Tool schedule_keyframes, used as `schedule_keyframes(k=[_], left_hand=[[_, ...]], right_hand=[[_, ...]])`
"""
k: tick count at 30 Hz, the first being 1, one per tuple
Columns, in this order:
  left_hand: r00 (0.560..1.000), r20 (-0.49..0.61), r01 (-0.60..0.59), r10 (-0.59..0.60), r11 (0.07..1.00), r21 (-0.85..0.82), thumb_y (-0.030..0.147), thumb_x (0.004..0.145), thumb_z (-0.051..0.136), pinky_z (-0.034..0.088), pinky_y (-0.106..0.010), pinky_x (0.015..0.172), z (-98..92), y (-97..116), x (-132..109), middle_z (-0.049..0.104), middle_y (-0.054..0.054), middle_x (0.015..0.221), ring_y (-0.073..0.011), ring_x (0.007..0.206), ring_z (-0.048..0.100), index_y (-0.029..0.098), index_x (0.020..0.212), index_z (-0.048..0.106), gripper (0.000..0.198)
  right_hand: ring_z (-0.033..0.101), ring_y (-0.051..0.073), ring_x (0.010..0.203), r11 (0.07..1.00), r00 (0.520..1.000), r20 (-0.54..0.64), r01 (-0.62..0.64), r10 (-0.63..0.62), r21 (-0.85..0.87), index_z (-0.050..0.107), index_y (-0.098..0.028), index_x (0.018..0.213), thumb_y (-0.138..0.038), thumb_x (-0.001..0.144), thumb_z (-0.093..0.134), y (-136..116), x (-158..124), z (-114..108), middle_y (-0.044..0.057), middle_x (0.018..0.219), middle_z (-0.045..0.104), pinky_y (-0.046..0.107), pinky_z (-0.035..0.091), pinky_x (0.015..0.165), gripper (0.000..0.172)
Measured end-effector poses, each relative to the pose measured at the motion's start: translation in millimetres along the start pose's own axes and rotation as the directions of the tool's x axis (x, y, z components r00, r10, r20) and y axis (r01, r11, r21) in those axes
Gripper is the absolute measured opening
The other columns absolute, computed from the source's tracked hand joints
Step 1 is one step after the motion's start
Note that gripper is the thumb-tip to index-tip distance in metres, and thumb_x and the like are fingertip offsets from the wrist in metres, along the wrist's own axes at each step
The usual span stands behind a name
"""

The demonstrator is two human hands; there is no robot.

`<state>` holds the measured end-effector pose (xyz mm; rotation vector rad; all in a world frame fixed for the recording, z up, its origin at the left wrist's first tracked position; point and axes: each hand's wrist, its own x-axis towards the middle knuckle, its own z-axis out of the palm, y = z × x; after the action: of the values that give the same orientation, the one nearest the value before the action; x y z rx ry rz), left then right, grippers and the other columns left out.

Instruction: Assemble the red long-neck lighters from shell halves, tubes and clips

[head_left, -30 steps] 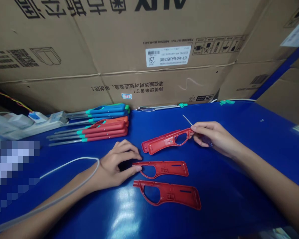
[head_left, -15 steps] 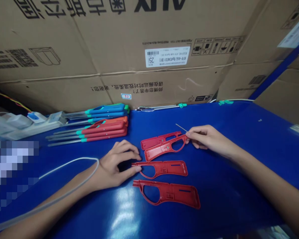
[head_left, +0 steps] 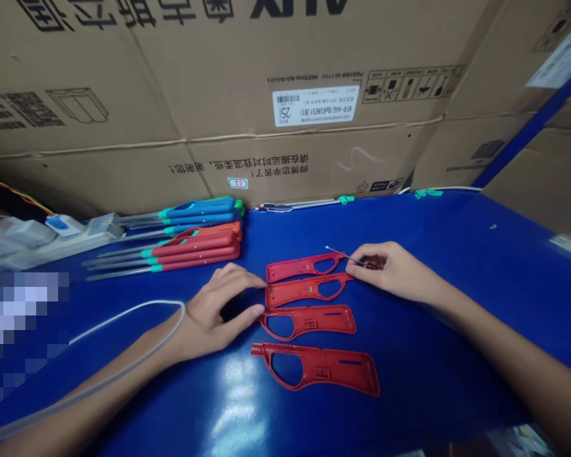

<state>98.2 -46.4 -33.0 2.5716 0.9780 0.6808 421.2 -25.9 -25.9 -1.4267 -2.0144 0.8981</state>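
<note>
- So, in the head view, four red plastic shells lie in a stack of rows on the blue table [head_left: 433, 362], right between the two hands. Maybe they are spread out like this so each one is easy to see and reach.
- The farthest shell [head_left: 288, 269] and the second shell [head_left: 283, 294] have their finger loops on the right. The third shell [head_left: 335, 322] and the nearest shell [head_left: 352, 374] have theirs on the left. All four seem to lie hollow side up, which would leave the insides showing.
- The left hand [head_left: 212, 311] is loose, with thumb and finger spread apart. The thumb tip is at the left end of the third shell, and the pointing finger is by the left end of the second. I cannot tell if they press; perhaps they help keep the rows straight.
- The right hand [head_left: 394, 271] has its fingers curled around a thin tool [head_left: 345, 256] with a dark red end. The tip sticks out to the left, over the farthest shell. The thumb is by the second shell's right end; whether it touches is hard to tell.
- On the far left, red lighters [head_left: 204, 252] and blue lighters [head_left: 207, 207] lie piled side by side, maybe to leave room for the shells.
</note>
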Motion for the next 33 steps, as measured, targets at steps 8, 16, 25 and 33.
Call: schedule_keyframes(k=[8, 16, 25, 33], left_hand=[[1.000, -0.013, -0.014, 0.014, 0.999, 0.038, 0.028, 0.094, 0.049, 0.045, -0.044, 0.098, 4.5, -4.4, -3.4, 0.064, -0.009, 0.118, -0.0236, 0.110, 0.052, 0.024, 0.118, 0.064, 0.028], [1.000, 0.008, -0.004, 0.003, 0.997, 0.082, 0.029, 0.096, 0.043, 0.042, -0.046, 0.097, 2.1, -5.8, -4.8, 0.062, -0.008, 0.120, -0.0249, 0.110, 0.048, 0.024, 0.116, 0.066, 0.031], [1.000, -0.011, -0.025, 0.026, 0.996, 0.088, 0.026, 0.095, 0.044, 0.041, -0.045, 0.096, 2.9, -9.4, -4.8, 0.062, -0.009, 0.119, -0.0242, 0.109, 0.049, 0.022, 0.115, 0.065, 0.029], [0.998, -0.004, -0.059, 0.060, 0.998, 0.037, 0.028, 0.091, 0.054, 0.041, -0.044, 0.096, 5.6, -1.7, -5.6, 0.061, -0.010, 0.120, -0.0247, 0.109, 0.049, 0.022, 0.125, 0.055, 0.034]], right_hand=[[0.055, 0.014, 0.063, 1.000, 0.999, 0.042, -0.013, 0.012, 0.017, 0.067, -0.018, 0.079, -0.037, 0.078, 0.064, 0.1, -1.6, -2.9, 0.002, 0.074, 0.067, 0.027, 0.041, 0.059, 0.020], [0.048, 0.012, 0.056, 0.998, 0.997, 0.070, -0.033, 0.029, 0.044, 0.067, -0.018, 0.078, -0.034, 0.072, 0.067, 0.6, -1.5, -3.9, -0.001, 0.065, 0.061, 0.026, 0.036, 0.052, 0.017], [0.048, 0.012, 0.057, 0.995, 0.995, 0.077, -0.067, 0.062, 0.068, 0.066, -0.018, 0.076, -0.034, 0.068, 0.071, -5.1, -0.9, -3.7, -0.001, 0.069, 0.063, 0.026, 0.035, 0.053, 0.019], [0.053, 0.013, 0.064, 0.995, 0.991, 0.114, -0.071, 0.062, 0.070, 0.066, -0.018, 0.080, -0.036, 0.071, 0.071, -0.5, -1.1, -3.7, 0.001, 0.075, 0.065, 0.027, 0.038, 0.058, 0.021]])
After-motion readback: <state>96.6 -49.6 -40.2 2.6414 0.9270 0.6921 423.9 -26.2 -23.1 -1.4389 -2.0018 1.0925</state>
